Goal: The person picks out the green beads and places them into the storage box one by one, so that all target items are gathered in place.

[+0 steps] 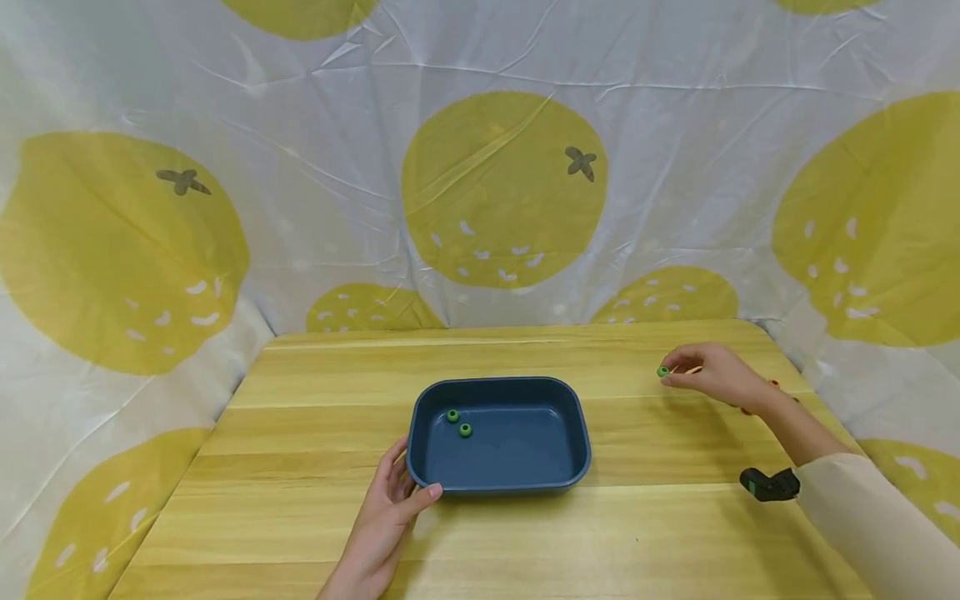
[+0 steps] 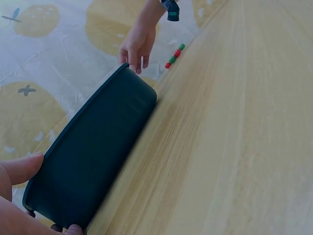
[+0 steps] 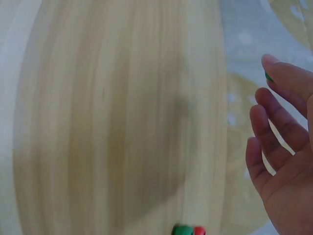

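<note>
A dark blue tray (image 1: 498, 483) stands mid-table with two green beads (image 1: 453, 415) lying in its left part. My left hand (image 1: 382, 517) holds the tray's near left corner, thumb on the rim; the left wrist view shows the thumb and fingertips against the tray's wall (image 2: 93, 147). Above the table at the right, my right hand (image 1: 708, 372) pinches a green bead (image 1: 663, 372) between thumb and index finger. In the right wrist view only a sliver of that bead (image 3: 268, 77) shows at the fingertips, the other fingers of the hand (image 3: 288, 142) loosely bent.
Red and green beads (image 2: 175, 56) sit in a row at the table's right side, partly hidden behind my right arm in the head view. A black device (image 1: 769, 484) is at my right sleeve (image 1: 877, 517). A lemon-patterned cloth (image 1: 502, 192) hangs behind the table (image 1: 315, 400).
</note>
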`<move>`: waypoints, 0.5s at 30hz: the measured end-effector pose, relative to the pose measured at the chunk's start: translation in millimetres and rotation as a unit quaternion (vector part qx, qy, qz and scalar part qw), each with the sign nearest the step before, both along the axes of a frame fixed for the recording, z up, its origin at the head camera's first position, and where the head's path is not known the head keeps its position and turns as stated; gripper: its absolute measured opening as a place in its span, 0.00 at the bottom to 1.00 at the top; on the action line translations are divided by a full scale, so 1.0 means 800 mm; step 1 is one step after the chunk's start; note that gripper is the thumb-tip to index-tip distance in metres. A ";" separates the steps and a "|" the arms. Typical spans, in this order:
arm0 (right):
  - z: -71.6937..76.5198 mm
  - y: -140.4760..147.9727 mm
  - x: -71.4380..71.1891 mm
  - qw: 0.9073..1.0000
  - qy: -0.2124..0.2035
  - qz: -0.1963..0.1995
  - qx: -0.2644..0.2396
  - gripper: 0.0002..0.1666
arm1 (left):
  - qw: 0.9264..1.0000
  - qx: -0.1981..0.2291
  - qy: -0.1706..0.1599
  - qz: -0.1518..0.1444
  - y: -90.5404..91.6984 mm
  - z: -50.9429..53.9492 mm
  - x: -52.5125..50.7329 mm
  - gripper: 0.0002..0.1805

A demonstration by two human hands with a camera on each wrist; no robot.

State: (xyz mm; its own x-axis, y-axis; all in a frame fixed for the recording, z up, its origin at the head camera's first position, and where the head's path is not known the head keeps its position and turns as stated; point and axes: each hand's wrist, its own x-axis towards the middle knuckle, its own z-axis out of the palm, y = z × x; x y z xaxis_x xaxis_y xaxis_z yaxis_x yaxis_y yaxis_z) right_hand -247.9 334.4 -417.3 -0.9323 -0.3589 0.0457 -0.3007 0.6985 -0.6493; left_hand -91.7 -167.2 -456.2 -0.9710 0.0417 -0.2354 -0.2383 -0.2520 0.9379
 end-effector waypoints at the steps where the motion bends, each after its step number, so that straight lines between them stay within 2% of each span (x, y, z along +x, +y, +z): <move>1: 0.001 -0.005 -0.003 1.000 -0.001 0.002 -0.002 0.14 | 1.000 0.000 0.000 0.000 0.000 0.000 0.000 0.50; 7: 0.011 -0.038 -0.014 1.000 0.004 0.026 -0.013 0.13 | 1.000 -0.003 0.002 -0.002 0.002 0.000 -0.002 0.50; 15: 0.025 -0.076 -0.026 0.997 0.007 0.078 -0.026 0.13 | 1.000 -0.003 0.001 -0.001 0.000 -0.001 0.000 0.50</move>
